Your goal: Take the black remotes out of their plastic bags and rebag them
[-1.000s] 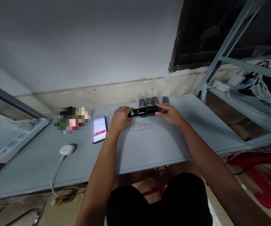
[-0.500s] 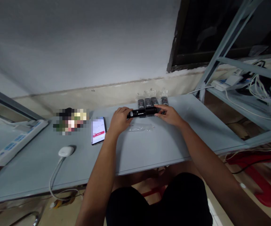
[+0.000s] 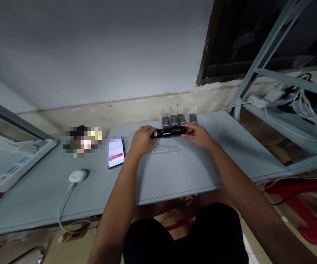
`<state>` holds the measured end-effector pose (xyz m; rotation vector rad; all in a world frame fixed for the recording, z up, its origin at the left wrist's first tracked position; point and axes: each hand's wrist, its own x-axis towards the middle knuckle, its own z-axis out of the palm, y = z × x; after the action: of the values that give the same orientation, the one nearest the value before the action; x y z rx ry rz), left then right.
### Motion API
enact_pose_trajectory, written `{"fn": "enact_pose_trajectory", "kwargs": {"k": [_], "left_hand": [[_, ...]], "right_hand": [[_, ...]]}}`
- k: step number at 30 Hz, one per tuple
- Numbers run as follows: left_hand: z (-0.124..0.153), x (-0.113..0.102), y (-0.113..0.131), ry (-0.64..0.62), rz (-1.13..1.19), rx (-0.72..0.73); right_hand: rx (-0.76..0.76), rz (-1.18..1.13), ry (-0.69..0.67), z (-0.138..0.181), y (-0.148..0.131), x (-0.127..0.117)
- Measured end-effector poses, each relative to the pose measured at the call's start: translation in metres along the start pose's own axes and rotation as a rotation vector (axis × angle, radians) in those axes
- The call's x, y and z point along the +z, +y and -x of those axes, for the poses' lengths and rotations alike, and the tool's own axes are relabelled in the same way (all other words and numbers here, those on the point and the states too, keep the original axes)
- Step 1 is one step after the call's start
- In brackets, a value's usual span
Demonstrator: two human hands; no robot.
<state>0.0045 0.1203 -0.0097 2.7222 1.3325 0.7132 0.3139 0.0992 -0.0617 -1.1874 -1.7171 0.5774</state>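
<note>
A long black device with small white labels (image 3: 161, 133) spans the space between my hands, held above the table; its exact kind I cannot make out. My left hand (image 3: 142, 140) is closed on its left end, thumb below and fingers on top. At the other end, my right hand (image 3: 199, 135) pinches it between thumb and fingers. Just below the device lies a flat clear plastic bag (image 3: 165, 149) on the table. Behind it, several dark devices in clear bags (image 3: 174, 120) stand in a row near the wall.
On the grey table (image 3: 175, 176) a phone (image 3: 116, 153) with a lit screen lies left of my left arm. Further left are a white earbud case (image 3: 77, 176) on a cable, a blurred item (image 3: 84, 141) and a power strip (image 3: 23, 165). A metal shelf (image 3: 279, 121) with cables stands right.
Both hands keep hold of the black device, which has barely shifted to the right. The view itself has moved slightly.
</note>
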Motion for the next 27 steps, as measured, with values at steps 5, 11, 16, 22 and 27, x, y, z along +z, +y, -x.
{"fn": "enact_pose_trajectory", "kwargs": {"k": [5, 11, 16, 22, 27], "left_hand": [[0.000, 0.000, 0.001, -0.009, 0.000, -0.001], [0.000, 0.002, 0.000, 0.008, 0.014, 0.012], [0.000, 0.002, -0.001, 0.008, 0.014, 0.016], [0.000, 0.001, 0.000, 0.001, 0.012, 0.008], [-0.001, 0.001, 0.000, 0.002, 0.015, 0.008]], "right_hand": [[-0.012, 0.007, 0.009, 0.000, -0.001, 0.000], [-0.013, 0.018, 0.009, 0.000, -0.005, -0.001], [0.016, 0.011, 0.004, 0.000, -0.007, -0.002], [0.017, 0.012, 0.002, 0.000, -0.010, -0.002], [0.048, 0.019, 0.004, 0.000, -0.013, -0.003]]}}
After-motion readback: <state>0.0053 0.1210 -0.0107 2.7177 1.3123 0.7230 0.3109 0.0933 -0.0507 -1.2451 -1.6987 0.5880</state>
